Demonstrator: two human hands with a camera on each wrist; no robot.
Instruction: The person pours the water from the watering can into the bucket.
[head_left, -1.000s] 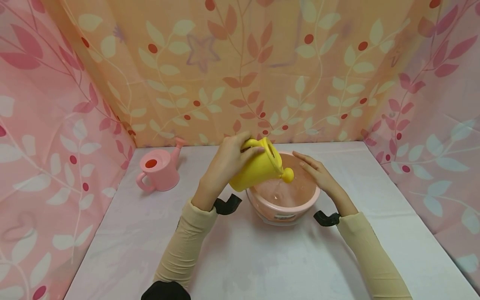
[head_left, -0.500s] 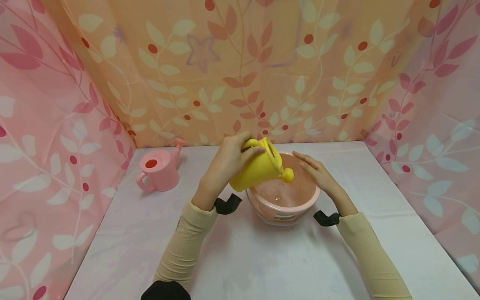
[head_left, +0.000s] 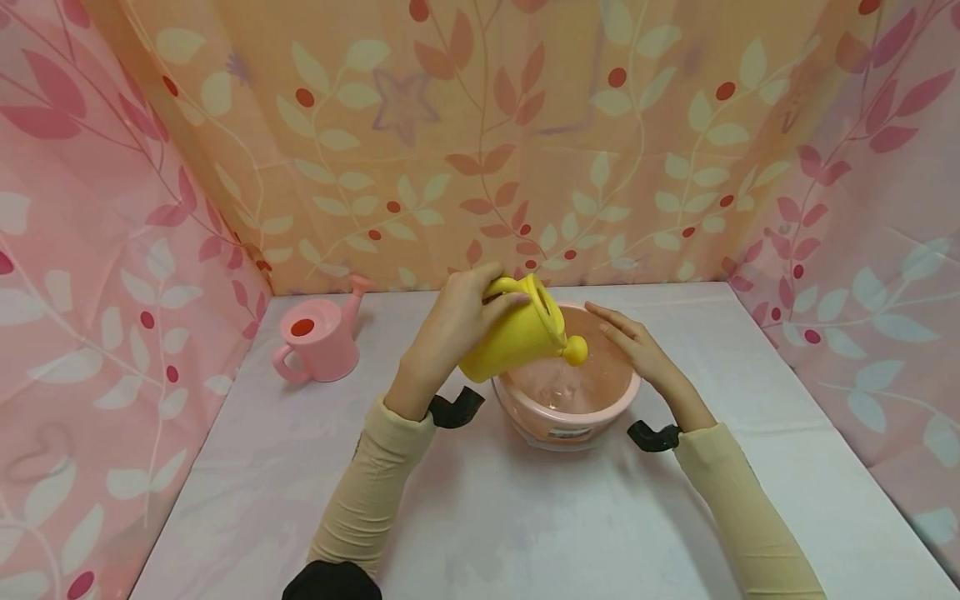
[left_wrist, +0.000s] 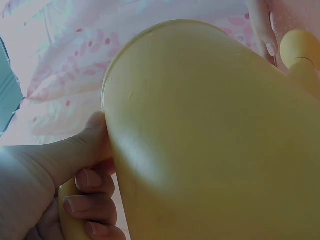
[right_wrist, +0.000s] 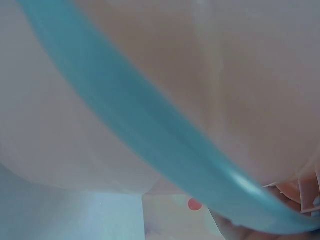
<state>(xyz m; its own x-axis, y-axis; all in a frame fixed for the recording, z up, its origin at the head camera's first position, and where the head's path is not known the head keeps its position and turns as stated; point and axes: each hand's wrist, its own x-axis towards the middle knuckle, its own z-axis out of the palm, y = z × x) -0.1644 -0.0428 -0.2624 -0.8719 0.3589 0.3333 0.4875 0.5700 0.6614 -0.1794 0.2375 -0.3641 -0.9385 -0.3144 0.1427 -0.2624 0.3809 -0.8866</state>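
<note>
My left hand (head_left: 467, 312) grips the handle of a yellow watering can (head_left: 510, 340). The can is tilted, with its round spout head (head_left: 575, 350) over a pink basin (head_left: 558, 427). Thin streams fall from the spout into the water (head_left: 573, 385) and ripple it. In the left wrist view, curled fingers (left_wrist: 92, 207) wrap the handle while the thumb lies against the can's body. My right hand (head_left: 637, 342) rests on the basin's right rim, its fingers fairly straight; its thumb is hidden in the head view. The rim (right_wrist: 145, 120) fills much of the right wrist view.
A pink watering can (head_left: 321, 342) stands upright at the back left of the white-covered table (head_left: 525, 525). Patterned cloth walls (head_left: 480, 150) enclose the back and both sides. Black wrist mounts (head_left: 456, 408) stick out near both hands.
The ripples and splashes on the water have shifted beneath the spout. Both hands, the yellow watering can and the basin stay in place.
</note>
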